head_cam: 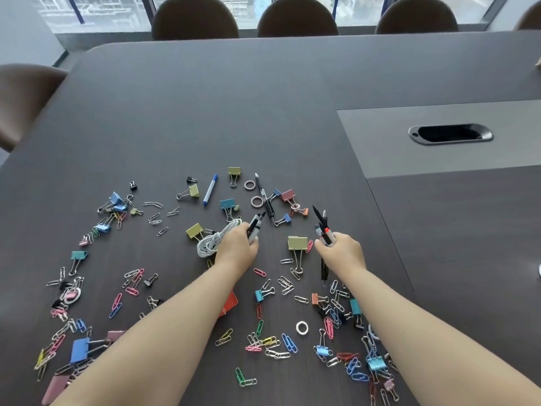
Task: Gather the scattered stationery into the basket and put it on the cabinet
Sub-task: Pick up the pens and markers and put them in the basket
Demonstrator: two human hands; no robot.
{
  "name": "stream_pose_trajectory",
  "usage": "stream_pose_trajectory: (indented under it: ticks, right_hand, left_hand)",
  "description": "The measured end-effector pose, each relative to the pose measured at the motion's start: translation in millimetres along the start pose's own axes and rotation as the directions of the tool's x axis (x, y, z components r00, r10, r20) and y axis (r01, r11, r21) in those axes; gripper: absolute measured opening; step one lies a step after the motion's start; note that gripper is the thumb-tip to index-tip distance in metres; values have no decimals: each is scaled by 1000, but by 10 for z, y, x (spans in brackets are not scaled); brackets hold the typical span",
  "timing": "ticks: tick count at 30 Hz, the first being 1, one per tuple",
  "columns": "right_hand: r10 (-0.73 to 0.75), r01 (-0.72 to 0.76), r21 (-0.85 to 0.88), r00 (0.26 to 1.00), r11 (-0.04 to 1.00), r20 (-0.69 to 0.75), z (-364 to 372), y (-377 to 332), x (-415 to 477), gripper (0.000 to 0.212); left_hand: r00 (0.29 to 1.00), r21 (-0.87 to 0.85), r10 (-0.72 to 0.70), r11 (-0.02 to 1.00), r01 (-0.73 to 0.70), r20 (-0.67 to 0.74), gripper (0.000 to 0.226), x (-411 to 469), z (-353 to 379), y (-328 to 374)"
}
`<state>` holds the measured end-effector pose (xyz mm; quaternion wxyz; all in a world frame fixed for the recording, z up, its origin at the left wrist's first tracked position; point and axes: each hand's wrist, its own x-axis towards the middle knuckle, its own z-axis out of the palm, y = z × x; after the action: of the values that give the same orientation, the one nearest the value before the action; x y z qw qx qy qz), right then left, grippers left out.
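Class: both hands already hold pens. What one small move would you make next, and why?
Probably reach the left hand forward for the blue marker. It lies free on the table, and the right hand already grips several pens. No basket is in view.

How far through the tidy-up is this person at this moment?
Early on. Done: nothing is stowed, and no basket or cabinet is in view. In hand: the left hand grips a few pens, the right hand a bunch of pens and markers. Left: the blue marker, a black pen, the white cable, binder clips and many paper clips remain scattered across the table.
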<state>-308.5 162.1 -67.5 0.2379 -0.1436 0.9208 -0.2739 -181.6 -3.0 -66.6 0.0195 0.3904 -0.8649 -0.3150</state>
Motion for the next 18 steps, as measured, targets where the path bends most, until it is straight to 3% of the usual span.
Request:
stream_pose_trajectory:
  ticks: [3,9,14,18]
  right_hand:
    - [-22,22,8,1000,1000,16,-19,-88,122,33]
    - [-38,26,175,997,984,62,-8,-217,447,9]
    - [-89,72,167,992,983,94,-10,-292,642,4]
    - [-116,95,200,988,975,99,28,-289,715,21]
  left_hand:
    - [999,-5,-32,999,31,-16,15,217,2,105]
    - [997,0,-61,998,61,-51,34,665,69,316]
    - [997,108,-67,992,71,-38,42,1005,128,388]
    - [992,140,-121,982,126,-44,42,1187,147,376]
